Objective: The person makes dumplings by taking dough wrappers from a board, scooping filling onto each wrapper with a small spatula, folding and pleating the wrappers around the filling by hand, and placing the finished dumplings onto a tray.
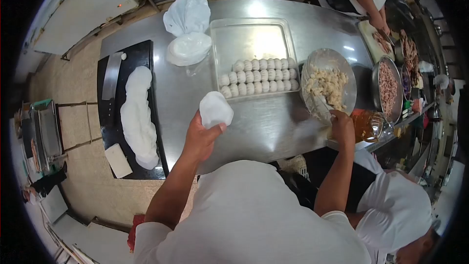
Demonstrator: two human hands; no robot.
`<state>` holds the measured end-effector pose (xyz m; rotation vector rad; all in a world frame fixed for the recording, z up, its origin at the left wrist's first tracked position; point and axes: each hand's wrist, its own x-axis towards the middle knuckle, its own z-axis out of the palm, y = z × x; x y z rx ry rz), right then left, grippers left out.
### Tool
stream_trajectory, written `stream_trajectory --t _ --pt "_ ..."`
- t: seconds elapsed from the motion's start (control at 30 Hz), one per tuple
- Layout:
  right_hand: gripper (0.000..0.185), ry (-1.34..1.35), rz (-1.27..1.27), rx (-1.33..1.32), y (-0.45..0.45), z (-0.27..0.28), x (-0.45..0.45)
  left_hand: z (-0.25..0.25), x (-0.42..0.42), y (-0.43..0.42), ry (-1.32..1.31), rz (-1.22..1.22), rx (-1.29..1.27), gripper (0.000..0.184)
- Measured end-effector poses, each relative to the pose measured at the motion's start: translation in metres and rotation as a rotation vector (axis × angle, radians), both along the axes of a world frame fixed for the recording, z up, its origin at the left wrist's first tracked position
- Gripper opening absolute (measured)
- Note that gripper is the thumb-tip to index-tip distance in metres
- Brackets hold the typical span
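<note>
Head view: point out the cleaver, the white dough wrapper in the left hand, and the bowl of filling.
Cleaver (112, 76): head view, mid-blade.
White dough wrapper (215, 109): head view, middle of its upper face.
Bowl of filling (331, 57): head view, bare inner wall at the far side.

I can see the left arm (172, 190) angled up toward the frame's centre, its left hand (202, 138) cupped, thumb pointing right; right of centre, the right arm (336, 178) stands nearly upright, right hand (343, 127) curled closed.
</note>
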<state>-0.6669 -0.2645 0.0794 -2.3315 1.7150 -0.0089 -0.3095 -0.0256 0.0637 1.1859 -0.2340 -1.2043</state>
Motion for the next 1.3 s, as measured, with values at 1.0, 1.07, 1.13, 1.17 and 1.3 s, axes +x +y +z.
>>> stream_trajectory --t 1.0,1.07,1.13,1.17,1.3 --pt "0.024 -0.426 -0.107 0.259 0.033 -0.019 -0.044 -0.060 -0.129 -0.154 0.350 -0.325 0.133 0.048" --pt "0.025 -0.514 -0.176 0.393 0.044 -0.018 -0.046 -0.054 -0.138 -0.159 0.406 -0.274 0.173 0.049" --pt "0.026 -0.674 -0.222 0.494 0.060 -0.009 -0.042 -0.045 -0.143 -0.157 0.527 -0.253 0.185 0.052" --pt "0.026 -0.685 -0.231 0.492 0.067 -0.004 -0.037 -0.043 -0.143 -0.156 0.519 -0.263 0.190 0.052" --pt "0.027 -0.572 0.056 0.200 0.088 0.009 -0.026 -0.040 -0.140 -0.149 0.613 -0.269 0.134 0.052"
